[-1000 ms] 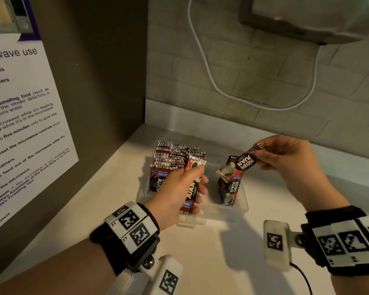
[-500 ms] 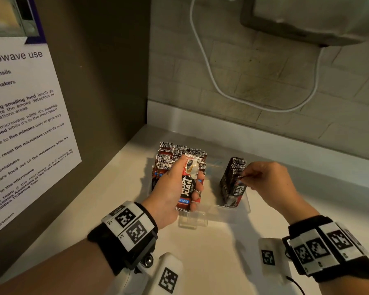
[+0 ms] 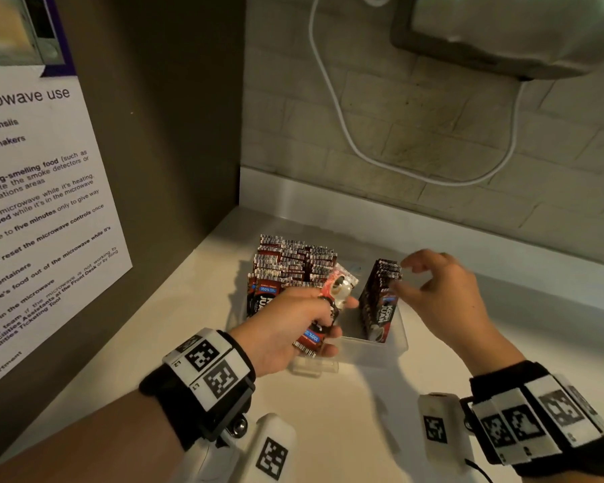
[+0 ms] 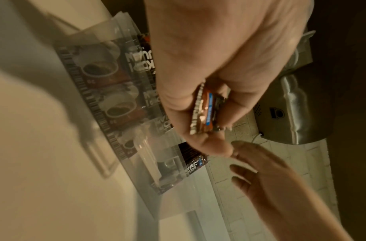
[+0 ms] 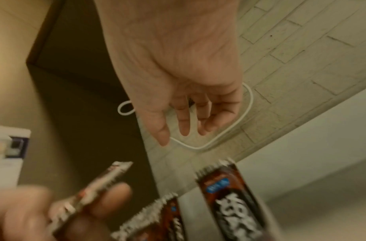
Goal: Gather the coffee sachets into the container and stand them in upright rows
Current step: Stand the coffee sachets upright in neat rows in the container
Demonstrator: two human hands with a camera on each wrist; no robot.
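A clear plastic container point(image 3: 394, 348) sits on the white counter. Its left side holds a dense upright row of dark red coffee sachets point(image 3: 290, 263). A short row of sachets point(image 3: 380, 298) leans upright at its right side. My left hand point(image 3: 293, 329) grips a small bundle of sachets point(image 3: 328, 308) over the container's front left; the left wrist view shows the bundle point(image 4: 204, 110) edge-on between thumb and fingers. My right hand point(image 3: 433, 287) hovers just right of the short row, fingers loosely spread and holding nothing. In the right wrist view its fingers point(image 5: 184, 120) are apart.
A dark cabinet side with a microwave-use notice point(image 3: 32, 210) walls the counter's left. A tiled wall with a white cable point(image 3: 346, 134) runs behind. A metal appliance point(image 3: 502, 29) hangs at the upper right. Bare counter point(image 3: 363, 413) lies in front of the container.
My right hand carried a sachet down into the short right row, let it go and now lifts off empty. The left hand has kept its bundle, shifting slightly right.
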